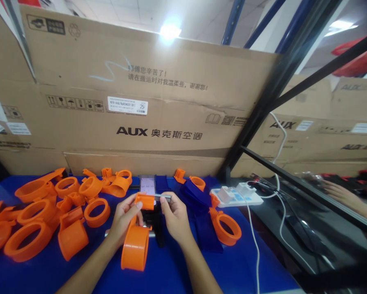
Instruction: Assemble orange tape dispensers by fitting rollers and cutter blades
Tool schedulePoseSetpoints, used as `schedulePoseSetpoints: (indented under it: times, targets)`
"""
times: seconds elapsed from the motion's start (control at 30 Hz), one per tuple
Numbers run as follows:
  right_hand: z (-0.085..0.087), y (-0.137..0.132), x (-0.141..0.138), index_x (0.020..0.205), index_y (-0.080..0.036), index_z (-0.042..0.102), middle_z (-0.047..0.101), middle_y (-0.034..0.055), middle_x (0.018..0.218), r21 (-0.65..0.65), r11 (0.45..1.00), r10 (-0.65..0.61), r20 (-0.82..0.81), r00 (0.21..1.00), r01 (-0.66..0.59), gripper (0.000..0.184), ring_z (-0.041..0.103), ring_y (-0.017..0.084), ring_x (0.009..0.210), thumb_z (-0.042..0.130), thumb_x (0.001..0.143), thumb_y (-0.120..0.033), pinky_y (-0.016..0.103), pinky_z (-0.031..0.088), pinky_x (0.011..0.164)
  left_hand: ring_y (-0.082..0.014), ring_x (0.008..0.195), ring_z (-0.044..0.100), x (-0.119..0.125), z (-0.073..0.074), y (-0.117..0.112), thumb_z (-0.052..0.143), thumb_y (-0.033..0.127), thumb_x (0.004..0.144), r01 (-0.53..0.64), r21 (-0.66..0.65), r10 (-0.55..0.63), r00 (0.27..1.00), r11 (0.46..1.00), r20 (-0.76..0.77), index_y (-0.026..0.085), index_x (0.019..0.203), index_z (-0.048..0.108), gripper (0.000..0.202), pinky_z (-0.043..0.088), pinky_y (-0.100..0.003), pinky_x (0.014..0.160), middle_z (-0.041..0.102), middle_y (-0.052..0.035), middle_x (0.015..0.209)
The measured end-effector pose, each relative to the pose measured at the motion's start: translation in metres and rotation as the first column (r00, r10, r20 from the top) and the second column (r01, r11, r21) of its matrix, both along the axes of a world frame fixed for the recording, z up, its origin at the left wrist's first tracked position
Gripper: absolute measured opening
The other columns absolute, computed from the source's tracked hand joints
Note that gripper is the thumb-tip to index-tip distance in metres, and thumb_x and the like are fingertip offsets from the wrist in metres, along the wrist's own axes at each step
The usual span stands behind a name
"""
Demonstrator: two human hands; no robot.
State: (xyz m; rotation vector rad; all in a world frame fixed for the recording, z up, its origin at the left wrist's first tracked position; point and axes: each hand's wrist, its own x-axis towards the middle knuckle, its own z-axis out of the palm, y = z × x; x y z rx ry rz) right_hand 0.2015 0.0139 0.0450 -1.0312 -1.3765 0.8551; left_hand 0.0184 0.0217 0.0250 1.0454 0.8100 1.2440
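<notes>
My left hand (124, 216) is closed around the upper end of an orange plastic part (135, 248), whose wide ring hangs below the fingers. My right hand (175, 216) pinches a short grey metal bar (162, 198) between thumb and fingers. The bar's left end meets the orange part's upper bracket; whether it sits inside cannot be made out. Behind the hands, a phone (147, 184) with a timer on its screen stands against the cardboard. Beneath the hands, a black item and a metal edge are partly hidden.
Several orange ring parts (28, 241) crowd the left of the blue table (106, 279). At right lie dark blue sheets (206, 232), another orange ring (228, 229) and a white power strip (237, 197) with cables. Cardboard boxes (171, 110) form the back; another person's arm (349, 200) shows far right.
</notes>
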Motion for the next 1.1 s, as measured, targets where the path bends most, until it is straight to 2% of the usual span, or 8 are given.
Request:
schedulePoseSetpoints:
  times: [0.23, 0.33, 0.43, 0.53, 0.73, 0.83, 0.93, 1.1]
  targets:
    - [-0.006, 0.003, 0.000, 0.097, -0.020, 0.066, 0.063, 0.0001, 0.075, 0.003, 1.000, 0.021, 0.037, 0.999, -0.022, 0.029, 0.059, 0.017, 0.068, 0.059, 0.099, -0.048, 0.026, 0.048, 0.063, -0.0137, 0.037, 0.053, 0.003, 0.005, -0.004, 0.076, 0.050, 0.080, 0.005, -0.006, -0.005, 1.000, 1.000, -0.013, 0.010, 0.133, 0.065, 0.068, 0.039, -0.023, 0.043, 0.063, 0.0003, 0.050]
    - [-0.011, 0.005, -0.003, 0.111, -0.021, 0.066, 0.069, 0.0033, 0.087, 0.016, 1.000, 0.026, 0.032, 0.999, -0.027, 0.031, 0.064, 0.019, 0.076, 0.058, 0.099, -0.048, 0.028, 0.052, 0.068, -0.0149, 0.039, 0.056, 0.008, 0.007, -0.007, 0.078, 0.049, 0.078, -0.046, 0.006, 0.046, 0.999, 0.999, -0.025, 0.011, 0.135, 0.064, 0.070, 0.039, -0.023, 0.042, 0.064, 0.0002, 0.052]
    - [-0.013, 0.006, -0.003, 0.127, -0.020, 0.063, 0.071, 0.0069, 0.099, 0.050, 0.997, -0.065, -0.009, 0.998, 0.065, 0.040, 0.067, 0.021, 0.088, 0.063, 0.096, -0.046, 0.031, 0.055, 0.075, -0.0145, 0.043, 0.058, 0.010, 0.005, -0.005, 0.078, 0.048, 0.080, -0.114, 0.019, 0.114, 0.993, 0.993, -0.021, 0.014, 0.138, 0.061, 0.070, 0.040, -0.021, 0.043, 0.065, 0.0009, 0.055]
    - [-0.011, 0.006, 0.000, 0.118, -0.019, 0.069, 0.071, 0.0093, 0.103, 0.084, 0.981, -0.172, -0.039, 0.984, 0.174, 0.034, 0.067, 0.023, 0.094, 0.065, 0.095, -0.045, 0.032, 0.055, 0.079, -0.0134, 0.044, 0.056, 0.009, 0.003, -0.001, 0.078, 0.046, 0.081, -0.140, 0.016, 0.140, 0.990, 0.990, 0.007, 0.014, 0.139, 0.060, 0.069, 0.041, -0.021, 0.045, 0.065, 0.0012, 0.056]
    - [-0.003, 0.004, 0.005, 0.104, -0.021, 0.076, 0.072, 0.0104, 0.107, 0.139, 0.976, -0.164, -0.052, 0.985, 0.170, 0.025, 0.068, 0.026, 0.099, 0.066, 0.095, -0.042, 0.037, 0.055, 0.085, -0.0130, 0.044, 0.054, 0.008, 0.006, -0.001, 0.080, 0.047, 0.077, -0.176, -0.008, 0.176, 0.984, 0.984, 0.019, 0.014, 0.135, 0.065, 0.068, 0.040, -0.021, 0.046, 0.063, 0.0024, 0.053]
    - [0.000, 0.002, 0.005, 0.103, -0.021, 0.078, 0.072, 0.0083, 0.097, 0.100, 0.979, -0.173, -0.062, 0.983, 0.179, 0.026, 0.067, 0.024, 0.089, 0.066, 0.095, -0.042, 0.035, 0.055, 0.077, -0.0130, 0.044, 0.053, 0.006, 0.008, -0.002, 0.079, 0.047, 0.077, -0.173, 0.004, 0.173, 0.985, 0.985, -0.004, 0.013, 0.136, 0.066, 0.070, 0.040, -0.022, 0.048, 0.062, 0.0023, 0.051]
    - [0.002, 0.001, 0.005, 0.101, -0.022, 0.080, 0.070, 0.0055, 0.089, 0.057, 0.990, -0.121, -0.082, 0.989, 0.126, 0.025, 0.061, 0.019, 0.071, 0.065, 0.096, -0.042, 0.031, 0.051, 0.065, -0.0129, 0.043, 0.053, 0.003, 0.010, -0.002, 0.078, 0.049, 0.078, -0.174, 0.002, 0.174, 0.984, 0.985, -0.025, 0.012, 0.137, 0.066, 0.070, 0.039, -0.022, 0.047, 0.063, 0.0014, 0.050]
    - [0.001, 0.001, 0.004, 0.098, -0.024, 0.082, 0.070, 0.0051, 0.095, 0.065, 0.997, -0.031, -0.097, 0.995, 0.037, 0.022, 0.054, 0.015, 0.064, 0.068, 0.094, -0.040, 0.029, 0.047, 0.061, -0.0138, 0.042, 0.054, -0.001, 0.014, -0.002, 0.077, 0.049, 0.078, -0.135, -0.020, 0.135, 0.991, 0.991, -0.027, 0.011, 0.140, 0.063, 0.074, 0.039, -0.023, 0.047, 0.064, 0.0006, 0.051]
